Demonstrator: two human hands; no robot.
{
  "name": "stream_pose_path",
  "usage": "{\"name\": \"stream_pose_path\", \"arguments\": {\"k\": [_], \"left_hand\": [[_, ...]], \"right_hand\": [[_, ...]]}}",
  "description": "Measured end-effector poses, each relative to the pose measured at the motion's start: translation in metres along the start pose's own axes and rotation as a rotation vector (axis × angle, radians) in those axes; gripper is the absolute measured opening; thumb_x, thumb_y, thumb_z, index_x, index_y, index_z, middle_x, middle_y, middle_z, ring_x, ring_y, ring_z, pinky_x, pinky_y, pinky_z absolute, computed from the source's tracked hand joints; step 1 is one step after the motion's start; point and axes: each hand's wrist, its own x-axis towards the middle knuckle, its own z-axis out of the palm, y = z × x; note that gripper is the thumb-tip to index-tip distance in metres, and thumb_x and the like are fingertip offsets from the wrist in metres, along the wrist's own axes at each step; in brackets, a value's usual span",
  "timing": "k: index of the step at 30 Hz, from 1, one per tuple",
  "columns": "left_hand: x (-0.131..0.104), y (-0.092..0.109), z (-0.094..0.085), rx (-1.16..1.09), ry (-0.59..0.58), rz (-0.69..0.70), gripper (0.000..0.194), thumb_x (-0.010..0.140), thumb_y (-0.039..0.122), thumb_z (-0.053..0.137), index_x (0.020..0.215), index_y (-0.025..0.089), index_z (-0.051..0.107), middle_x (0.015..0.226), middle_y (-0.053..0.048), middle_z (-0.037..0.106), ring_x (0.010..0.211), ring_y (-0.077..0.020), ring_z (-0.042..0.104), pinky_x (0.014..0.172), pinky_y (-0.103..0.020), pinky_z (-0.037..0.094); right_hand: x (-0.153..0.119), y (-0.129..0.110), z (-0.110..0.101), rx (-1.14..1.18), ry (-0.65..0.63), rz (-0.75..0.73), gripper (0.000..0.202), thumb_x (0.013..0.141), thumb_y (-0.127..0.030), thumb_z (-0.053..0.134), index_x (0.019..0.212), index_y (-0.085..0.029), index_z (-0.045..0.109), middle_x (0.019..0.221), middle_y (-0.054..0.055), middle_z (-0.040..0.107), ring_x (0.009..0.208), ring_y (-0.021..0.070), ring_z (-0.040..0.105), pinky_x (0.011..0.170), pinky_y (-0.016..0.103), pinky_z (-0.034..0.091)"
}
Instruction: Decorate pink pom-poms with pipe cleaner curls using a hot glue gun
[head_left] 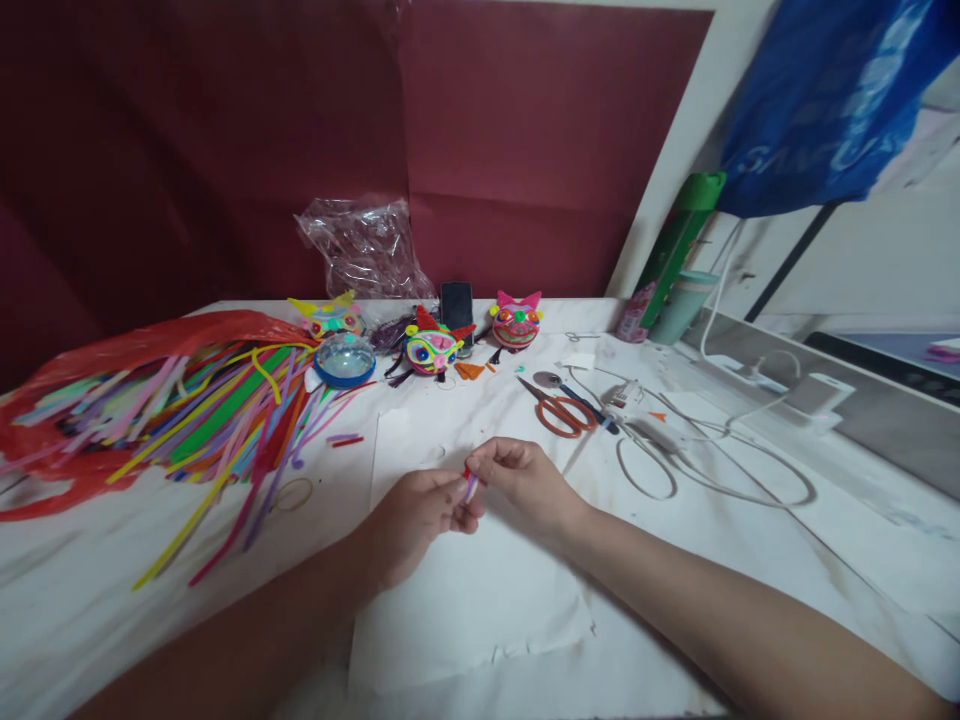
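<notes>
Above a white paper sheet, my left hand and my right hand meet with their fingertips almost touching. My left thumb and fingers are closed on a short purple pipe cleaner piece. The right thumb and fingertips pinch a small red bit at its upper end. Fingers partly cover both pieces, so I cannot tell how they are joined. Short red and purple pieces lie to the left. Beyond my hands sit a colourful lion-head figure and a pink-eared one.
Long coloured pipe cleaners spill from a red plastic bag at left, beside a round clear-topped container. Orange-handled scissors and looped white cables lie at right. A phone stands at the back.
</notes>
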Motion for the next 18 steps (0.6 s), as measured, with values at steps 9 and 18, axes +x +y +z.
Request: {"name": "stream_pose_path", "arguments": {"k": [9,18], "left_hand": [[0.005,0.002,-0.006,0.046,0.102,0.108,0.037,0.065,0.048,0.072,0.069,0.014,0.061,0.062,0.001,0.055,0.061,-0.0131,0.049,0.067,-0.031,0.040],[0.003,-0.001,-0.002,0.003,0.084,0.119,0.036,0.066,0.046,0.074,0.069,0.012,0.062,0.067,-0.001,0.056,0.067,-0.0137,0.050,0.068,-0.029,0.039]], "right_hand": [[-0.004,0.003,-0.012,-0.779,0.074,-0.446,0.036,0.094,-0.028,0.044,0.128,-0.017,0.053,0.114,0.014,0.065,0.097,0.0217,0.062,0.082,0.038,0.053],[-0.007,0.013,-0.010,-0.969,-0.055,-0.699,0.060,0.090,-0.031,0.056,0.143,-0.019,0.032,0.120,0.018,0.059,0.109,0.0275,0.055,0.088,0.046,0.051]]}}
